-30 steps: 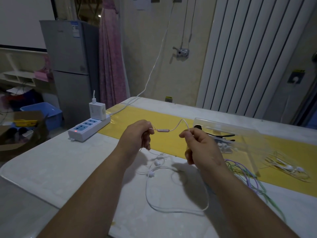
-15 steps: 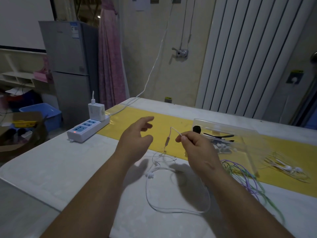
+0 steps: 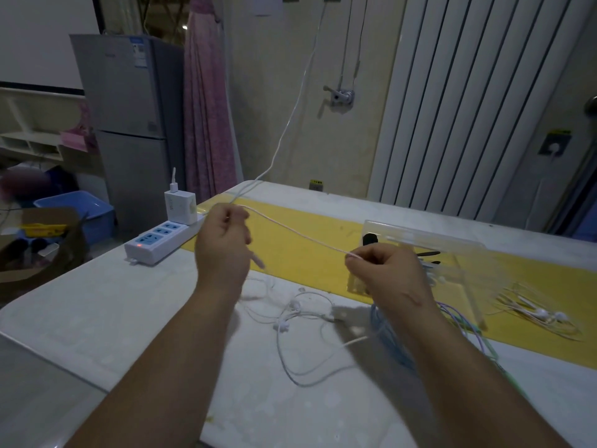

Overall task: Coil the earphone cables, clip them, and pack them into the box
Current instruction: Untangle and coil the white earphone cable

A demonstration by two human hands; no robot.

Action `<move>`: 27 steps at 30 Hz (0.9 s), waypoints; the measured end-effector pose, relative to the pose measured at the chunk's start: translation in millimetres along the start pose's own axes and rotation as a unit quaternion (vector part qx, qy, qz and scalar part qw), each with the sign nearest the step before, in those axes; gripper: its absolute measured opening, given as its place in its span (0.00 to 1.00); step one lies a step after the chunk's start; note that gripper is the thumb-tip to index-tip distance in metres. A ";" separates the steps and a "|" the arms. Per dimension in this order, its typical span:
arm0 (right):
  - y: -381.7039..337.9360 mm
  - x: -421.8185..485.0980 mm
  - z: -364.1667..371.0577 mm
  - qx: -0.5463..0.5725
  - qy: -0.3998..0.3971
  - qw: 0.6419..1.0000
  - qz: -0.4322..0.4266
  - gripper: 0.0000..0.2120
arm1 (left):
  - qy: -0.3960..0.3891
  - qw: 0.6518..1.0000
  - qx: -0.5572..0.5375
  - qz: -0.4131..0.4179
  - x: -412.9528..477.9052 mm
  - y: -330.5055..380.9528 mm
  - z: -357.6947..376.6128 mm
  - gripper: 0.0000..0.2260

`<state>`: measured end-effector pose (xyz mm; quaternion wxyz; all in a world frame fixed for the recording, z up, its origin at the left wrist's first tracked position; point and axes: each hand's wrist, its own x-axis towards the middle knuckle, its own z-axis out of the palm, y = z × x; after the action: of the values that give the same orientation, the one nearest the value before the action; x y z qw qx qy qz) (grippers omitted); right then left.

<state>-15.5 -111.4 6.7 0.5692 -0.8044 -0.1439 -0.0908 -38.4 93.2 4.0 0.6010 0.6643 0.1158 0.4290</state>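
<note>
A white earphone cable runs taut between my two hands above the table. My left hand pinches one end up high, and my right hand pinches the other end lower down. The rest of the cable, with its earbuds, lies in loose loops on the white table below. A clear plastic box stands open just beyond my right hand, with black clips and small white parts inside.
Purple, green and blue cables lie under my right forearm. Another white earphone set rests on the yellow runner at the right. A white power strip with a charger sits at the table's left edge.
My left hand, open half a second ago, now pinches the cable. The hands have moved apart and the cable is stretched straight between them.
</note>
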 end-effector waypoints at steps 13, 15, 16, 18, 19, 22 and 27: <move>-8.9 -3.8 5.5 0.133 -0.040 0.985 0.104 0.05 | -0.129 0.967 -0.160 -0.152 5.2 -2.7 -2.5 0.10; -11.8 -2.0 5.9 0.189 -0.067 0.971 0.129 0.12 | -0.146 0.961 -0.177 -0.152 3.9 -0.8 -2.3 0.10; -13.8 -1.7 5.7 0.208 -0.074 0.965 0.142 0.14 | -0.151 0.959 -0.182 -0.153 3.6 -0.5 -2.3 0.09; -14.9 -2.7 5.7 0.237 -0.090 0.953 0.167 0.14 | -0.153 0.958 -0.190 -0.153 3.9 0.0 -2.0 0.09; -14.0 -3.1 5.6 0.241 -0.094 0.950 0.177 0.13 | -0.152 0.957 -0.195 -0.154 4.1 0.0 -2.1 0.09; -11.8 -5.4 1.8 0.206 -0.109 0.952 0.196 0.06 | -0.135 0.954 -0.214 -0.162 5.1 -0.3 -2.8 0.10; -7.1 -5.1 -1.0 0.144 -0.100 0.964 0.199 0.04 | 0.009 0.948 -0.237 -0.213 10.6 -1.5 -4.6 0.09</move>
<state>-22.7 -110.8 11.8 0.6683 -0.7314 -0.0488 0.1267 -34.7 103.9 6.9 0.8172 0.4592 0.1548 0.3119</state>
